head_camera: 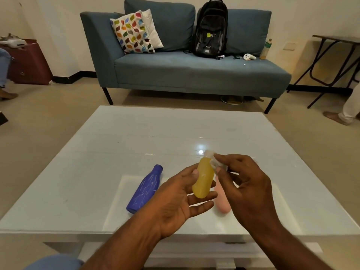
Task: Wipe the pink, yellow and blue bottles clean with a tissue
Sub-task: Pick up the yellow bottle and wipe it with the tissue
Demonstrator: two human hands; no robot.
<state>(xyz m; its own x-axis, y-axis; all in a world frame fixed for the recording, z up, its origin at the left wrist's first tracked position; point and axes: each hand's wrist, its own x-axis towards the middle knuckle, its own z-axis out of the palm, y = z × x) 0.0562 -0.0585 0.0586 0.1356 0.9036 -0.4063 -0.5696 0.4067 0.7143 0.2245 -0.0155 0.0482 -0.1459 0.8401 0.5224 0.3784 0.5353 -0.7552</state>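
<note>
My left hand [175, 197] holds the yellow bottle [202, 180] above the table, thumb on one side and fingers under its base, neck pointing away from me. My right hand [245, 184] pinches a crumpled white tissue [216, 162] against the yellow bottle's neck. The blue bottle [144, 190] lies on its side on the table to the left, marked with white scribbles. The pink bottle [222, 199] lies on the table below my hands, partly hidden by them.
The glossy white coffee table [136, 137] fills the foreground. Beyond it stands a teal sofa [185, 71] with a patterned cushion [132, 33] and a black backpack [211, 28]. A folding table [335, 61] stands at the right. People's feet show at both edges.
</note>
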